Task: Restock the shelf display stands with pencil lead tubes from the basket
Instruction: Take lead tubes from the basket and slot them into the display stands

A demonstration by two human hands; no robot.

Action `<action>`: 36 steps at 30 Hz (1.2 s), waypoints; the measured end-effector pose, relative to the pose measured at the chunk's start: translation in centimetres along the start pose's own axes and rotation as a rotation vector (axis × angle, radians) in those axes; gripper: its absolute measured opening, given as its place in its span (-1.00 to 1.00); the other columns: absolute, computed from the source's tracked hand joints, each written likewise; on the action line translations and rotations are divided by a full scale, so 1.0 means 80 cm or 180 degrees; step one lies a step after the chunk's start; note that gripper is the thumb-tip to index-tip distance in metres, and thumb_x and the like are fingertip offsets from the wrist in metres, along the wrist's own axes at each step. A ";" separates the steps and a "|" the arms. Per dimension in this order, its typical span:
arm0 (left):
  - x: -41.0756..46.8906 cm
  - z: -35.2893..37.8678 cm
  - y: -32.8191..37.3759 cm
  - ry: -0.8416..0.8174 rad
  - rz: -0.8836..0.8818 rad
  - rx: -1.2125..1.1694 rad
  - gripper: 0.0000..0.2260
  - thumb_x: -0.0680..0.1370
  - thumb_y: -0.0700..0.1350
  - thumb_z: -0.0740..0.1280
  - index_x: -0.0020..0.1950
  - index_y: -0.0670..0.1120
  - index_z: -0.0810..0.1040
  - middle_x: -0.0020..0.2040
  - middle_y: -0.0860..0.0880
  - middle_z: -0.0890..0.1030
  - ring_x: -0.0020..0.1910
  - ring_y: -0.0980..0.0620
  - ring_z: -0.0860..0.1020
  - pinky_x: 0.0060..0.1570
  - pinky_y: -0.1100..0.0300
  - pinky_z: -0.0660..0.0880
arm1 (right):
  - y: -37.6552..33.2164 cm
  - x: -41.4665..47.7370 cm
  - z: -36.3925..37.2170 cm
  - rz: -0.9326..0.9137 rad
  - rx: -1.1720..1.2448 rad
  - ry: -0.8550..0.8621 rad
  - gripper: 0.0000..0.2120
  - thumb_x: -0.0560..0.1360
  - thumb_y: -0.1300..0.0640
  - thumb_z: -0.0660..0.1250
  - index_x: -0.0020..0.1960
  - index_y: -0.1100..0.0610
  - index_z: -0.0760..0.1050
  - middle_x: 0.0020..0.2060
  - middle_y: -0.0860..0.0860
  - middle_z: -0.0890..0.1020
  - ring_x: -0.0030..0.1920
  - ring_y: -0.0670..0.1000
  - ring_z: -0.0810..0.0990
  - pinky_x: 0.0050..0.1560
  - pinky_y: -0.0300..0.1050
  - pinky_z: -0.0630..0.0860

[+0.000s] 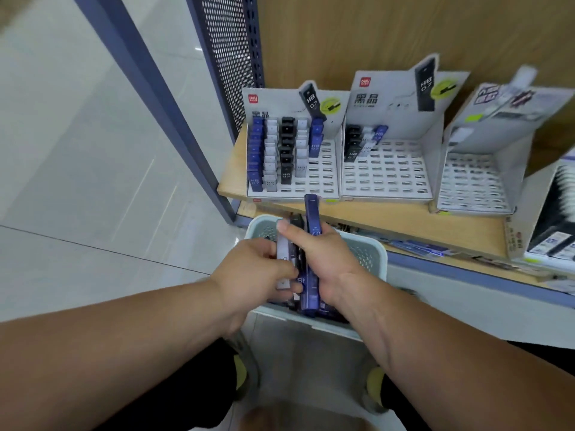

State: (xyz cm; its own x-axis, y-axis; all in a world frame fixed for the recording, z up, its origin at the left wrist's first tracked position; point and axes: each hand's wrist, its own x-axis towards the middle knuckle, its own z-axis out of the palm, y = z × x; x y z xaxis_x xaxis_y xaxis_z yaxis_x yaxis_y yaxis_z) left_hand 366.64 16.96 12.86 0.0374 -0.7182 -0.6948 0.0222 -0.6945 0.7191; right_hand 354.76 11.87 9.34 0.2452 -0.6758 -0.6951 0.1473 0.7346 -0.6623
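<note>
- We judged this the gathering step: over the basket (pixel 375 255), our right hand (pixel 326 256) was curled round a blue tube (pixel 312 213), and our left hand (pixel 255 269) pinched white and black tubes (pixel 283 253).
- Beyond the basket, the left stand (pixel 323 178) showed empty slots. The next move, we judged, called for carrying one tube there and seating it upright.

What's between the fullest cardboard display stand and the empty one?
Head view: another white cardboard display stand holding a few black, white and blue tubes.
</note>
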 end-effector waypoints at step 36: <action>0.080 -0.025 0.130 0.0704 0.1145 0.2115 -0.86 0.58 -0.15 0.34 -0.17 -0.05 0.61 -0.31 -0.11 0.67 -0.39 -0.18 0.64 -0.42 -0.24 0.57 | -0.150 -0.076 -0.082 -0.0383 0.0224 0.0304 -0.83 0.48 0.07 0.51 -0.01 0.10 0.58 -0.43 -0.05 0.66 -0.49 -0.05 0.63 -0.49 -0.18 0.54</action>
State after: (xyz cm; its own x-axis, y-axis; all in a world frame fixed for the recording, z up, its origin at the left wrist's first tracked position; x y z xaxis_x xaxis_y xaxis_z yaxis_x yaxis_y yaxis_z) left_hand 369.08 5.24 15.89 0.1283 -0.9271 -0.3521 -0.6285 -0.3507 0.6943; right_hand 345.18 6.77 19.68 0.1299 -0.7594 -0.6375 0.2378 0.6480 -0.7235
